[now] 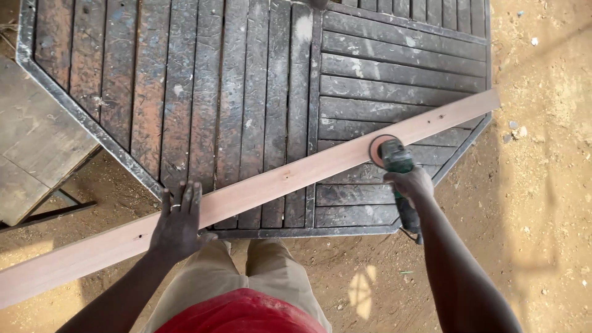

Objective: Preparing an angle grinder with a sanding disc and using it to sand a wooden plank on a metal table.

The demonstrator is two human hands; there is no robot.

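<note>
Sanding work shows across a long, pale pinkish wooden plank [259, 194] that lies diagonally, near left to far right, over a dark, scratched octagonal table of metal-framed slats [246, 80]. The left hand [179, 222] lies flat on the plank with its fingers spread, pressing down where the board runs past the table's near edge. The right hand [408, 183] is wrapped tight around the body of a green handheld power sander [394, 157], whose round orange disc [377, 150] sits on the plank toward the far right end; a dark cord trails near the wrist. Both plank ends overhang the table, above sandy ground [542, 203], and the near left end sticks out much further. Judging from this, the board could pivot or slide if the left palm eases off, since only 1 flat hand steadies it and no clamp shows. Tilting the disc could also gouge the face, and the cord might snag on the table corner.
</note>
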